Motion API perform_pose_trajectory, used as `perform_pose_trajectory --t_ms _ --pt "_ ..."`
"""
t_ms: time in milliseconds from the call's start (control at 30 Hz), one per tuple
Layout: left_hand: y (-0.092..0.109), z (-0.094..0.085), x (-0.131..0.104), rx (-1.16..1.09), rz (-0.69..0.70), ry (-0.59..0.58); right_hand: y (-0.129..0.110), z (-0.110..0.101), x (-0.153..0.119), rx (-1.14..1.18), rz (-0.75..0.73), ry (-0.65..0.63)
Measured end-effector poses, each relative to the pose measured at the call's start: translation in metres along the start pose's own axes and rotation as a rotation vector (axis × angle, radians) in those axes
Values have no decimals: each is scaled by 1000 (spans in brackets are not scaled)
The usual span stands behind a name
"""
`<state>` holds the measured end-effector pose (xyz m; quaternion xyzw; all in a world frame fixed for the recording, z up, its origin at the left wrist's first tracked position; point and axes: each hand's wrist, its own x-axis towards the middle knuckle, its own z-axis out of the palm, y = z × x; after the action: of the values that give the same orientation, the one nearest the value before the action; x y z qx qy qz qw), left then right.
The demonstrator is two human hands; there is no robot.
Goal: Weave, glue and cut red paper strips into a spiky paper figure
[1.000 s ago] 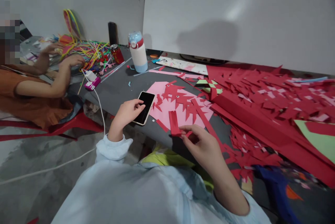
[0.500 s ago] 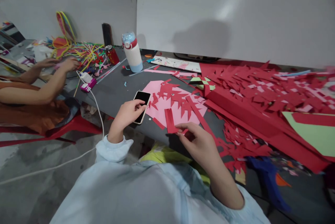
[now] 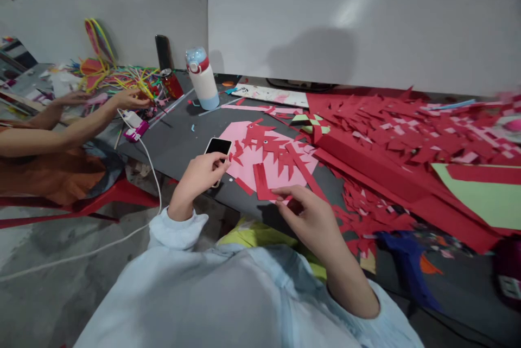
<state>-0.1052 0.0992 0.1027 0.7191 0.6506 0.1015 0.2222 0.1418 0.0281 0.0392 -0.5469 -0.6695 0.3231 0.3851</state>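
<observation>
Just in from near table [image 3: 175, 144] edge: right hand [image 3: 311, 223] pinches red paper strip [image 3: 262, 181] by its lower-right corner. Probably light, thin, easily creased; corner or short end suits holding. Left hand [image 3: 201, 174] curled over phone [image 3: 220, 145], grip: cannot tell. Strip overlaps pink sheet [image 3: 233, 132]. Cut red paper [image 3: 366, 158] crowds right; bare tabletop left, toward bottle [image 3: 204, 84]

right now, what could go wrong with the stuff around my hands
The phone, partly under your left hand, lies near the table edge, so a nudge might tip it off. The red paper strip at your right hand's fingertips looks thin and might crease if pulled. The white cable hangs near your left sleeve and could snag.
</observation>
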Motion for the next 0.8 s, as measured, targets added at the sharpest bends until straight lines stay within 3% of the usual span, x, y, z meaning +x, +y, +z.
perform_pose_trajectory --t_ms 233,400,600,800 --pt "0 -14 9 195 -19 -60 -3 -3 -2 -13 -1 8" --pt "-14 -39 27 305 -48 -93 -3 -3 -2 -20 -6 12" --pt "-59 -70 86 413 -217 -65 -5 -2 -1 -23 -48 16" --pt "-106 -85 156 510 -410 93 -10 1 3 -55 -59 9"
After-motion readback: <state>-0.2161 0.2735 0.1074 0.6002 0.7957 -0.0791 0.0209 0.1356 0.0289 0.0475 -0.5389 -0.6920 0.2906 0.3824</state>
